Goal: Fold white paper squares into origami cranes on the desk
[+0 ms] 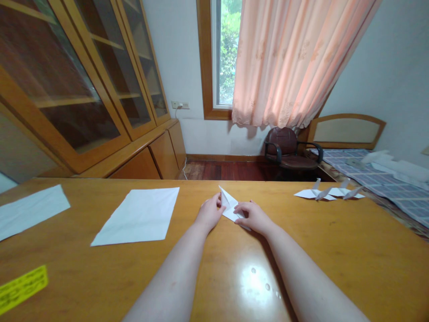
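A small folded piece of white paper (229, 205) lies on the wooden table (214, 277), its narrow tip pointing away to the upper left. My left hand (210, 211) grips its left edge, thumb and fingers bent together at the paper. On the right side, my right hand (252, 216) presses on the paper with curled fingers, covering its lower right end. Two folded paper cranes (315, 192) with raised necks and wings stand at the table's far right.
Flat white paper sheets lie on the left: a nearer sheet (140, 214) and another sheet (33, 210) at the edge. A yellow label (23, 288) is at lower left. Beyond are a glass-door cabinet (134, 127), an armchair (284, 147) and a bed (385, 174).
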A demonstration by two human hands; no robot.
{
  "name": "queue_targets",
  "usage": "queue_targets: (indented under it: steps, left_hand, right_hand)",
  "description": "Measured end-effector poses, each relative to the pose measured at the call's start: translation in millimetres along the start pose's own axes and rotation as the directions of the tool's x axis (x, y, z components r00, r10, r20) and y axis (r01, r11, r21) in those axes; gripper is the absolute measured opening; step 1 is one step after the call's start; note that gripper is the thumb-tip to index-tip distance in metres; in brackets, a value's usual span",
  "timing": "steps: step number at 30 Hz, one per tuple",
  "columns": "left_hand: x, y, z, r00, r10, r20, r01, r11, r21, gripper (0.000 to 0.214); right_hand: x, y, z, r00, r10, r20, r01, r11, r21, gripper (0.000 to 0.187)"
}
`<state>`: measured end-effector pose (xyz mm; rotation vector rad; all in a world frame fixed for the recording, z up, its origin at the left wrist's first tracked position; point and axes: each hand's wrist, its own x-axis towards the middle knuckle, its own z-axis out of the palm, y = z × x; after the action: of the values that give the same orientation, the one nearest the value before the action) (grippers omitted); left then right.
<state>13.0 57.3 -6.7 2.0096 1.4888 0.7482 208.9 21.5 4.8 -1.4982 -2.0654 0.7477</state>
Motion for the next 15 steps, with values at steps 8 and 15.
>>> queue_targets:
  steps: [8, 15]
  left_hand:
    - [-0.4, -3.0, 1.6, 1.0, -0.001, -0.004, 0.001, 1.0, -0.01, 0.051]
    - [1.4, -1.3, 1.5, 0.998, -0.044, -0.038, 0.042, 0.998, -0.053, 0.047]
  right_hand:
    - [-0.2, 1.6, -1.5, 1.0, -0.01, 0.028, 0.01, 1.0, -0.008, 0.037]
    - [0.5, 4.8, -1.6, 0.998, -0.028, 0.059, 0.028, 1.0, -0.007, 0.04]
